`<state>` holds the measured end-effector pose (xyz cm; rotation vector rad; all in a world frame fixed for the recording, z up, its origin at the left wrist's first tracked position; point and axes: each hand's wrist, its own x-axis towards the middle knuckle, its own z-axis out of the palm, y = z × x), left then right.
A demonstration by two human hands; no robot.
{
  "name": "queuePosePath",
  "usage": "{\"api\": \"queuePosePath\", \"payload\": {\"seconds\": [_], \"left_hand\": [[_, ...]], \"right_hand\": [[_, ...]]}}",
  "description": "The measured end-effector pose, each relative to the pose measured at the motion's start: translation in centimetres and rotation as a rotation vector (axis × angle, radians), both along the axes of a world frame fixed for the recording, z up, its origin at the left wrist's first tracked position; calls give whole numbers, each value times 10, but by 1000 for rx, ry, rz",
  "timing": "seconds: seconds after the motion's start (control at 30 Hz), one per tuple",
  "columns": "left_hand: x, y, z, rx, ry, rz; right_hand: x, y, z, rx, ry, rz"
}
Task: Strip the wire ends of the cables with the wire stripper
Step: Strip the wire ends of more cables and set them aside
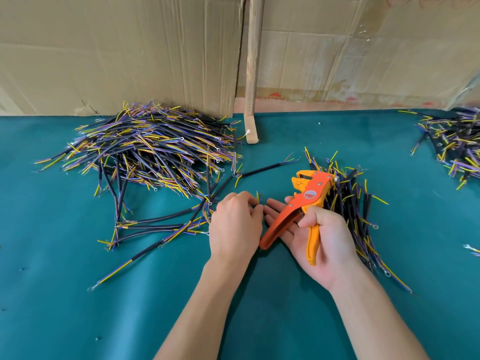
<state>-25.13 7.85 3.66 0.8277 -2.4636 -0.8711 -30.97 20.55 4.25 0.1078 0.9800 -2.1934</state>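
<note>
The orange and yellow metal wire stripper (309, 201) is held in the right hand (319, 240), thumb curled over one handle, its handles spread and its jaws apart, probably so that a wire end can be received. Thin coloured wire ends (258, 198) are pinched by the left hand (233, 222), just beside the tool. Black sheathed cables are heaped in a big pile (145, 149) to the left and a smaller pile (350, 193) behind the stripper; loose cables (161, 224) on the green cloth table (78, 307) crowd the left hand.

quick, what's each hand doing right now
Left hand: pinching a cable's wire ends.
Right hand: holding the orange wire stripper, handles spread.
</note>
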Motion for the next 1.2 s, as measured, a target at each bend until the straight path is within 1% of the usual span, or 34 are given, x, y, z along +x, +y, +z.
{"api": "queuePosePath", "payload": {"seconds": [0.1,0.3,0.37,0.47,0.57,0.7,0.87,1.03,1.2], "left_hand": [[-1,1,1,-17,-39,-14],[-4,3,1,9,-136,2],[-4,4,1,13,-127,-1],[-2,0,0,56,-57,-16],[1,-5,-1,165,50,-45],[0,-8,-2,318,150,-85],[0,-15,0,580,276,-175],[-1,-15,1,782,330,-215],[0,-15,2,891,335,-244]], "right_hand": [[0,0,0,-10,-10,7],[-1,1,1,-35,-6,25],[-1,1,1,-43,-8,31],[-1,2,1,-53,-9,31],[-1,2,2,-68,0,25],[0,3,4,-83,35,10],[-1,6,8,-120,117,-37],[0,6,9,-103,174,-47],[0,6,10,-110,174,-54]]}}
